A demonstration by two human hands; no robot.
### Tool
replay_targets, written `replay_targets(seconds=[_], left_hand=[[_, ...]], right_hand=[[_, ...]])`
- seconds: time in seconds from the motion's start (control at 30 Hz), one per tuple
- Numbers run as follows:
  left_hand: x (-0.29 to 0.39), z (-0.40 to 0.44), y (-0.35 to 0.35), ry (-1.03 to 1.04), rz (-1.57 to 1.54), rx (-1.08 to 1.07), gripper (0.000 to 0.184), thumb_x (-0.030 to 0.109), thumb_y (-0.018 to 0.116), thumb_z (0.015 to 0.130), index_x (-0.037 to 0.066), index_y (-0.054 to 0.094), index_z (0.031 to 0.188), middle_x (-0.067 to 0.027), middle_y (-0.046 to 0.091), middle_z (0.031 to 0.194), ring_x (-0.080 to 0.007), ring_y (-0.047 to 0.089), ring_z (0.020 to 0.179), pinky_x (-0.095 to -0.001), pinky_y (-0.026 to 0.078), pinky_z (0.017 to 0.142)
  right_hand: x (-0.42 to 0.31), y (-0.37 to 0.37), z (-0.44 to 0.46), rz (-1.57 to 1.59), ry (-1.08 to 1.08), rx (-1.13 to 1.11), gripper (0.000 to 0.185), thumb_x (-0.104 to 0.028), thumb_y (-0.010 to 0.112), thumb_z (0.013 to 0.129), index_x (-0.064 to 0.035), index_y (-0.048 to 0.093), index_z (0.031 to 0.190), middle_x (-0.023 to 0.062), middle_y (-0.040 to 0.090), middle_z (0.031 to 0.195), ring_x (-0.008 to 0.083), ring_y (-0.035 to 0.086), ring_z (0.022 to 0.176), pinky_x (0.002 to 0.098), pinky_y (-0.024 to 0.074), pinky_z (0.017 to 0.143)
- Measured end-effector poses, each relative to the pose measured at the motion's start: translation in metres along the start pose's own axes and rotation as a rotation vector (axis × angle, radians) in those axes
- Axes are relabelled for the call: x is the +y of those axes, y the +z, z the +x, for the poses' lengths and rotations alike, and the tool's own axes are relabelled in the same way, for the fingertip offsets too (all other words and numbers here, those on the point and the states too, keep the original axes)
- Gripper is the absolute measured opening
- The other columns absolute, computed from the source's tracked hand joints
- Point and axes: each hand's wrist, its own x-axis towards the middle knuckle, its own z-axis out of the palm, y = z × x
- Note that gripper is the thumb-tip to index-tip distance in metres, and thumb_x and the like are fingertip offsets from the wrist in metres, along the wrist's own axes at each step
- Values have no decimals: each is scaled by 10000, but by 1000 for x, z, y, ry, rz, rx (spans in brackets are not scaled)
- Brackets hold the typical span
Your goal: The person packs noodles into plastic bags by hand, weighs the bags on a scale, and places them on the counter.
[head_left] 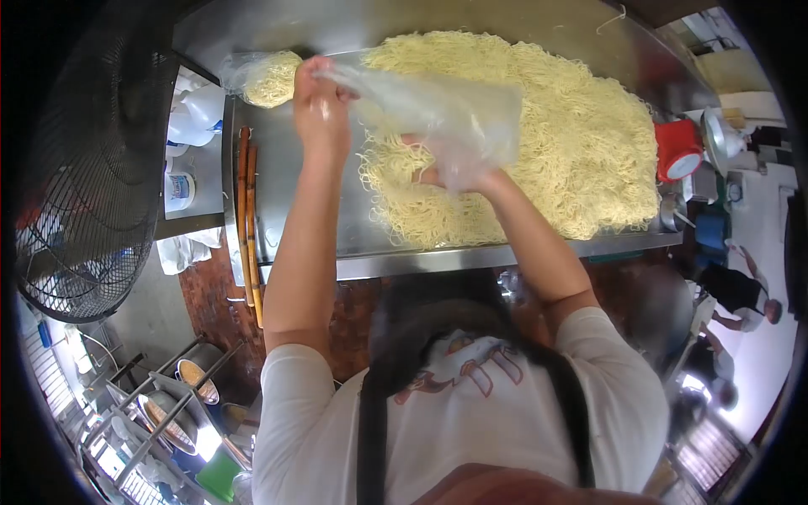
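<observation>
My left hand (324, 97) is closed on one end of a clear plastic bag (471, 109), raised over the steel table. The bag stretches right from it, blurred by motion, across the noodles and part of my right hand. My right hand (450, 168) is at the left side of a large heap of pale yellow noodles (581, 143), its fingers around a bunch of loose strands (391, 168). The bag partly hides that hand. Just left of my left hand lies a filled clear bag of noodles (271, 80).
Two brown poles (247, 210) lie along the left end of the steel table (316, 236). A red scale (677, 151) stands at the right end. White jugs (195, 114) and a large fan (88, 185) are at left. Other people (741, 295) are far right.
</observation>
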Motion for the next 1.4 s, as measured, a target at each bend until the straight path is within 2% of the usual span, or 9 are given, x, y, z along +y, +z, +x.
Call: replay_targets(seconds=[0.2, 0.37, 0.47, 0.63, 0.77, 0.9, 1.0, 1.17, 1.4], left_hand=[[14, 3, 43, 74, 612, -202, 128, 119, 699, 844, 50, 591, 848, -12, 513, 679, -92, 461, 616, -290, 411, 559], [50, -75, 24, 669, 706, -539, 149, 118, 673, 824, 61, 563, 741, -91, 557, 687, -240, 580, 650, -332, 463, 610], [29, -115, -4, 721, 655, -456, 167, 117, 622, 897, 39, 562, 763, -81, 577, 692, -217, 592, 670, -327, 469, 626], [-59, -132, -71, -41, 855, 18, 84, 45, 623, 878, 23, 565, 821, -138, 611, 663, -317, 614, 599, -408, 483, 578], [-134, -127, -141, -238, 952, 44, 63, 77, 571, 942, 18, 580, 963, -193, 679, 797, -372, 683, 780, -437, 501, 665], [-143, -126, -143, -117, 878, 86, 176, 165, 572, 1000, -2, 586, 1054, -144, 652, 781, -233, 612, 678, -371, 481, 646], [-120, -121, -117, -129, 819, 25, 188, 177, 570, 1008, 2, 572, 1077, -133, 619, 747, -203, 561, 644, -359, 475, 622], [-115, -134, -120, -206, 833, -96, 171, 176, 573, 1004, 11, 539, 971, -126, 573, 731, -213, 554, 640, -356, 466, 595], [-122, -121, -154, 302, 1009, -131, 70, 65, 593, 934, 4, 561, 921, -202, 599, 815, -418, 595, 834, -475, 472, 733]], right_hand=[[8, -9, -23, 274, -481, 142, 601, -120, 750, 821, -39, 533, 1375, 166, 639, 1287, 263, 665, 1042, 343, 542, 867], [-13, -17, -15, 792, -445, 356, 495, -103, 688, 871, -53, 558, 1346, 127, 664, 1148, 242, 647, 947, 344, 545, 814], [-35, 2, 33, 937, -429, 411, 512, -131, 678, 883, -75, 538, 1372, 139, 655, 1156, 251, 634, 1000, 356, 536, 843], [-7, 87, 120, 434, -477, 221, 541, -178, 660, 902, -111, 504, 1416, 159, 639, 1169, 265, 613, 1088, 377, 520, 892], [44, 89, 84, -388, -293, 182, 577, -197, 654, 885, -145, 495, 1438, 187, 621, 1216, 303, 587, 1169, 397, 505, 931], [36, 69, 64, -830, 141, 26, 623, -145, 638, 855, -143, 473, 1455, 250, 559, 1342, 322, 587, 1199, 405, 502, 952], [80, 96, 133, -343, -106, -271, 603, -143, 647, 851, -121, 491, 1433, 296, 527, 1358, 313, 612, 1165, 417, 505, 943], [4, 102, 167, 383, -166, 242, 597, -154, 623, 883, -184, 470, 1459, 286, 582, 1248, 355, 563, 1207, 445, 445, 1018], [42, 96, 96, -836, -40, 85, 683, -207, 704, 837, -151, 439, 1463, 240, 604, 1201, 347, 602, 1102, 419, 519, 875]])
